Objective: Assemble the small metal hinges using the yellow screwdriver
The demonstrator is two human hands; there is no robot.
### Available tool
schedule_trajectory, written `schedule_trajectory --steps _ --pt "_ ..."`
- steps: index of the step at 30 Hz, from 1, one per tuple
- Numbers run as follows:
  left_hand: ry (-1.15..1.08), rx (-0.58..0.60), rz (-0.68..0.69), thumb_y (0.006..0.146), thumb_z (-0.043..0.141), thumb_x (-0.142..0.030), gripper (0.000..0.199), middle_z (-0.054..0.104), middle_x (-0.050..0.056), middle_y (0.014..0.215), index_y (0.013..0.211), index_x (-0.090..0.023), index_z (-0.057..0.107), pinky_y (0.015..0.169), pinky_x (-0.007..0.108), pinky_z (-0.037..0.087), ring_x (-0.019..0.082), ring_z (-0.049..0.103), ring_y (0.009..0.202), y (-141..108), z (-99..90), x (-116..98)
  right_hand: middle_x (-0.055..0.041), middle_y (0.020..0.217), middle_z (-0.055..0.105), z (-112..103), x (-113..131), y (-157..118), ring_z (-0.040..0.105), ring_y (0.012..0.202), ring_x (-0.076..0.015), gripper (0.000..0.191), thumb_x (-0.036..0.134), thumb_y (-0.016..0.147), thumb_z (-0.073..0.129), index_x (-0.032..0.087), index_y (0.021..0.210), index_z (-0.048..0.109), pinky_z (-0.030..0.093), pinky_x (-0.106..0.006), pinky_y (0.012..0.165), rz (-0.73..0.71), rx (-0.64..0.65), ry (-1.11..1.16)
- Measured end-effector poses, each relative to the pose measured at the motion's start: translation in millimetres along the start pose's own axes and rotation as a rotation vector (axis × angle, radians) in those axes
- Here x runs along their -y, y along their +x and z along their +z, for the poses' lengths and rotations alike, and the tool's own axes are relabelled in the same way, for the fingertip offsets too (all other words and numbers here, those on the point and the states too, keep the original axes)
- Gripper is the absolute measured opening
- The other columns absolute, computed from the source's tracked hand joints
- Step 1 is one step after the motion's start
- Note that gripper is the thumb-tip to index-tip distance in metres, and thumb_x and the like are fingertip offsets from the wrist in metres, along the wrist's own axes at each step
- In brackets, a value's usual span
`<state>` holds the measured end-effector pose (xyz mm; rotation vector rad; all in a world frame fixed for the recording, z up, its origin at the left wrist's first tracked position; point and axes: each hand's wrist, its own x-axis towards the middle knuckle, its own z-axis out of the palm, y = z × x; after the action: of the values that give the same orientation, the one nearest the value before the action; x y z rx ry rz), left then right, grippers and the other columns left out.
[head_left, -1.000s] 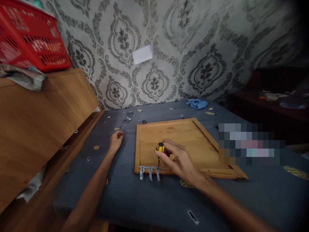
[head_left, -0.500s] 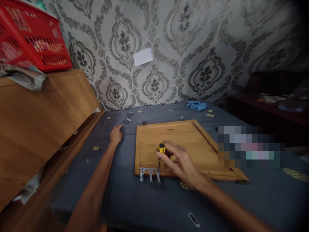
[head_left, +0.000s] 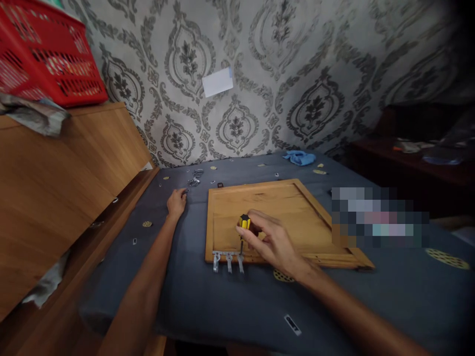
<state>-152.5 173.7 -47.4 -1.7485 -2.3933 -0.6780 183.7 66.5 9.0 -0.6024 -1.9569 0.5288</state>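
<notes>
My right hand (head_left: 272, 242) grips a yellow and black screwdriver (head_left: 245, 222) upright by its handle. Its tip meets the rightmost metal hook (head_left: 240, 264) on the near edge of a wooden framed panel (head_left: 256, 212). Two more such hooks, a left one (head_left: 215, 262) and a middle one (head_left: 229, 262), line up beside it and stick out past the edge. My left hand (head_left: 177, 201) rests on the dark cloth, fingertips pinched together around something too small to make out. Just beyond the fingers lies a small pile of metal pieces (head_left: 194, 179).
A blue cloth (head_left: 300, 157) lies at the back right of the grey-blue covered surface (head_left: 208, 306). Along the left stands a wooden cabinet (head_left: 70, 183), a red basket (head_left: 55, 54) on top. Patterned wallpaper rises behind. A blurred patch (head_left: 374, 215) hides something right of the panel.
My left fingers have drawn together from a reaching pose beside the metal pile. My right hand keeps the screwdriver upright at the rightmost hook. The view has shifted slightly.
</notes>
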Motion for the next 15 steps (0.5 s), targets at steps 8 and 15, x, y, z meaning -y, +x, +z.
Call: schedule_trajectory --steps 8,15 --pt "0.082 0.042 -0.004 0.099 0.064 -0.037 0.031 0.066 0.01 0.126 0.124 -0.018 0.064 0.094 0.045 0.057 0.024 0.067 0.109 -2.0 -12.6 -11.3 0.0041 0.064 0.044 0.5 -0.9 -1.0 0.043 0.058 -0.0111 0.035 0.032 0.098 0.057 0.022 0.068 0.043 0.033 -0.028 0.054 -0.031 -0.009 0.016" --pt "0.096 0.083 0.034 0.098 0.055 -0.026 0.017 0.071 0.011 0.115 0.107 -0.023 0.069 0.09 0.038 0.047 0.03 0.064 0.113 6.2 -17.8 -7.6 0.0043 0.065 0.044 2.1 -1.2 -1.9 0.043 0.061 -0.0115 0.035 0.036 0.099 0.058 0.022 0.07 0.046 0.034 -0.029 0.059 0.01 -0.008 0.049"
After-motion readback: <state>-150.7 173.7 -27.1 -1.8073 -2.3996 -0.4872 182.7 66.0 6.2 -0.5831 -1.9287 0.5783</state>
